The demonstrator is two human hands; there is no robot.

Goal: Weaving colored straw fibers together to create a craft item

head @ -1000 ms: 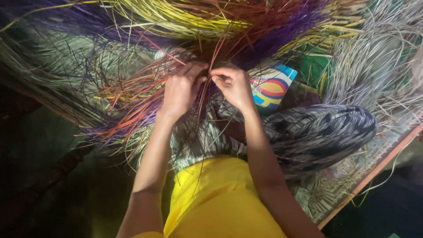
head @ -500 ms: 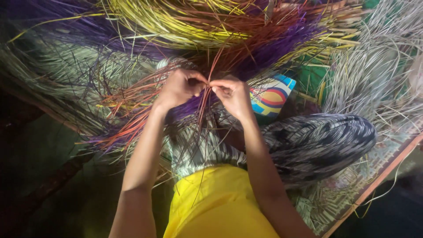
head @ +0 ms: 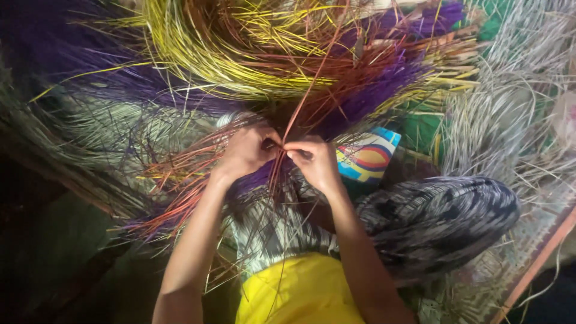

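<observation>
My left hand and my right hand meet fingertip to fingertip over my lap, both pinched on thin orange-red reed strands that run up into the pile and trail down over my knees. Purple strands lie under my left hand. A fan of orange strands spreads out to the left of my wrist.
Heaps of dyed reeds lie all around: yellow at the top, purple at upper right, pale whitish ones on the right. A multicoloured packet lies beside my right hand. A woven mat with an orange border is at lower right.
The view has tilted upward, so both hands sit lower in the frame. My left hand has closed in against the right, and more of the yellow heap shows.
</observation>
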